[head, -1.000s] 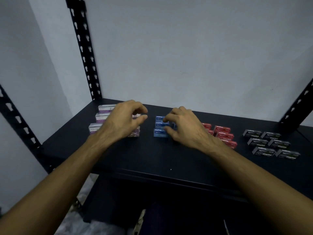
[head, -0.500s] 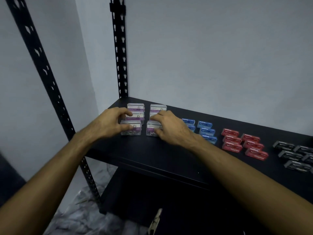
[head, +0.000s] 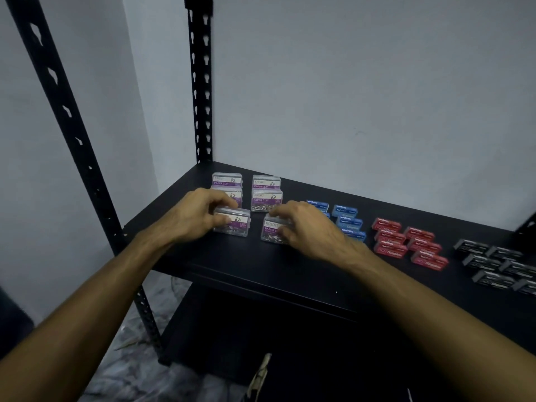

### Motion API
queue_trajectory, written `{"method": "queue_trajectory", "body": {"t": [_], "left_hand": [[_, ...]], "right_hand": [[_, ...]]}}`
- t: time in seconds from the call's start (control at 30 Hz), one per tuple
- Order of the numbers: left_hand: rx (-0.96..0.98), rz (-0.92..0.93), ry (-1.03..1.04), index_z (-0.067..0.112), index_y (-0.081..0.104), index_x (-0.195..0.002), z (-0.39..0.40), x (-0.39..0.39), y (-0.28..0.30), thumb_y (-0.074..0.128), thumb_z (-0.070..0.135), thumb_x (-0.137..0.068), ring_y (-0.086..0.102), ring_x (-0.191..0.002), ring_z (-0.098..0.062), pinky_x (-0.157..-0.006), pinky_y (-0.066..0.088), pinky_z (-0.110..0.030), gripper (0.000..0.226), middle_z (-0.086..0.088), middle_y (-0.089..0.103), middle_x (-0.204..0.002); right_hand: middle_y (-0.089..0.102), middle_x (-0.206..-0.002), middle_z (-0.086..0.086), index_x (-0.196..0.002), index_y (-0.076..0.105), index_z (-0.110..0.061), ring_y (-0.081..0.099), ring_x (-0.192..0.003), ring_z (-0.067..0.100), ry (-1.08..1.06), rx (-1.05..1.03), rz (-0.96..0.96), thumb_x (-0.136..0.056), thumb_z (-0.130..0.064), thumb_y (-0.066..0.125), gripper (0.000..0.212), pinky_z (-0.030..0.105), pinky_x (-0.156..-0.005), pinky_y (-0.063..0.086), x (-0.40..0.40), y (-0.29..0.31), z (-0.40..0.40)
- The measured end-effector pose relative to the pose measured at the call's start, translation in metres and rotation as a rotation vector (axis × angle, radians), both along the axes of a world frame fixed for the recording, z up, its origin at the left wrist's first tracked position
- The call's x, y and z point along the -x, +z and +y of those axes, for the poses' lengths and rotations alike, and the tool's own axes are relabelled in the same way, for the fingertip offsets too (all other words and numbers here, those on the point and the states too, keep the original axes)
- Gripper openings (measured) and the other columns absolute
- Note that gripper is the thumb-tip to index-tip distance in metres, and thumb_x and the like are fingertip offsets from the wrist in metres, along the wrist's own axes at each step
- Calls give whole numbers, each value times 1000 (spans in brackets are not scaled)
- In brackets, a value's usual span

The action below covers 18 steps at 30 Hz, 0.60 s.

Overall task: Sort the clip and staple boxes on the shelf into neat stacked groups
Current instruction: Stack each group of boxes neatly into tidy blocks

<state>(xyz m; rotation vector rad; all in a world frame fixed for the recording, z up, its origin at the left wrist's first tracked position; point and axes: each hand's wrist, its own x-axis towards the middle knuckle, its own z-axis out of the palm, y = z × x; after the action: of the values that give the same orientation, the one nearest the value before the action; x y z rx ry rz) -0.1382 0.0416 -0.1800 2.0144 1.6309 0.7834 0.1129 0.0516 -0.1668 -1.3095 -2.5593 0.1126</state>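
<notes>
Sorting looks done by colour, stacking barely begun: left hand (head: 194, 214) pinches one paper clip box (head: 232, 226), right hand (head: 310, 227) pinches another (head: 271, 229)

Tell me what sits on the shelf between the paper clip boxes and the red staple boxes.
The blue staple boxes, partly hidden behind the right hand, seen in the head view.

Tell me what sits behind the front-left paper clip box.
Behind the front-left paper clip box, held by the left hand, two more paper clip boxes line up toward the wall. The hand partly covers the middle one.
</notes>
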Motion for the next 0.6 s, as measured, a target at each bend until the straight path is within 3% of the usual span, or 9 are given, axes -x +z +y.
{"method": "queue_trajectory", "body": {"t": [0.6], "left_hand": [[17, -42, -97, 29, 70, -112, -7, -15, -1, 76, 17, -83, 65, -91, -2, -83, 57, -26, 31, 13, 68, -105]], "right_hand": [[60, -129, 0, -135, 56, -23, 52, -119, 17, -1, 19, 29, -95, -24, 61, 41, 40, -100, 47, -2, -5, -17]]}}
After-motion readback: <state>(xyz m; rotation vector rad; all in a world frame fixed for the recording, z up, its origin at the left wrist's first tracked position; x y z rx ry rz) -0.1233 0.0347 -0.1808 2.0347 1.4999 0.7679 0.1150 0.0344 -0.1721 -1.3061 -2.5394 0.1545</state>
